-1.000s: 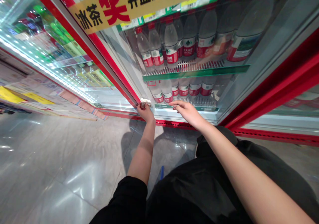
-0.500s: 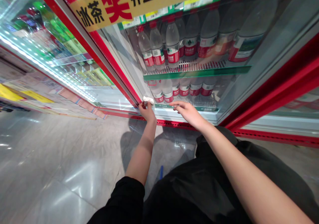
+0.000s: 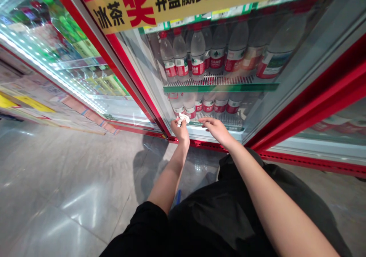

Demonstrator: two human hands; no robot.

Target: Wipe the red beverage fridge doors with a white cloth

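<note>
My left hand point(image 3: 181, 131) pinches a crumpled white tissue or cloth point(image 3: 183, 118) in front of the lower part of a glass cooler door point(image 3: 171, 135). To its right, my right hand point(image 3: 216, 129) reaches forward with fingers stretched out and nothing seen in them. Its fingertips are close to the door's lower edge; whether they touch it I cannot tell. Behind the glass, water bottles point(image 3: 198, 55) with red caps and red-and-white labels stand on a shelf with a green front edge point(image 3: 220, 87). More bottles point(image 3: 208, 103) stand on the level below, just beyond my hands.
A red door frame point(image 3: 134, 77) runs down the left, with a lit cooler of drinks point(image 3: 74, 36) beyond it. A yellow banner point(image 3: 171, 1) crosses the glass above. Another red frame point(image 3: 309, 93) slants at the right. Grey tiled floor point(image 3: 71, 188) lies below.
My left hand has moved right along the bottom of the door with the white tissue or cloth, closer to my right hand. The right hand keeps nearly the same pose. The view has shifted slightly.
</note>
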